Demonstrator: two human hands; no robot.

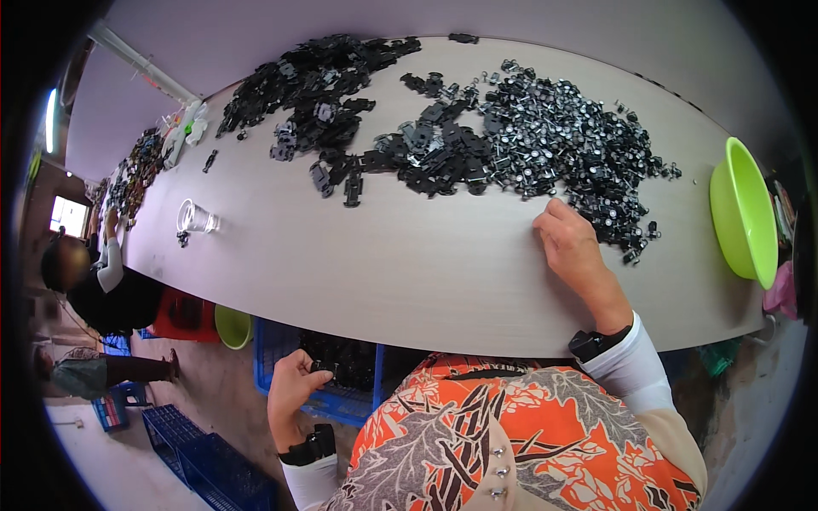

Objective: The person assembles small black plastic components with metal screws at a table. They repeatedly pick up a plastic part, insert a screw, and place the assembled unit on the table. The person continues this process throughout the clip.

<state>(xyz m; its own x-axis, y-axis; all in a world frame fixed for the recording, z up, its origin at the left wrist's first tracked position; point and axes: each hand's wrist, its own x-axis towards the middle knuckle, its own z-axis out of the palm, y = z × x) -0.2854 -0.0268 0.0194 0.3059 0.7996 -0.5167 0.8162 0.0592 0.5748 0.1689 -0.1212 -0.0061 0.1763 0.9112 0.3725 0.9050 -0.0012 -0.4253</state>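
Observation:
My right hand [569, 240] is on the table with its fingers curled together, at the near edge of a heap of small black pieces with shiny round metal heads [558, 136]. Whatever its fingertips hold, if anything, is hidden. Below the table's front edge, my left hand [296, 385] is closed in a pinch above a blue crate [342, 414] of black parts. Something small and dark seems to be at its fingertips, too small to name. Left of the metal-headed heap lie flat black plastic parts [439, 152].
A larger pile of black parts [298, 77] lies at the far left. A clear plastic cup [198, 217] lies tipped on the left. A lime-green basin [740, 213] leans at the right edge. Another person [102, 277] sits further left; blue crates [204, 464] are on the floor.

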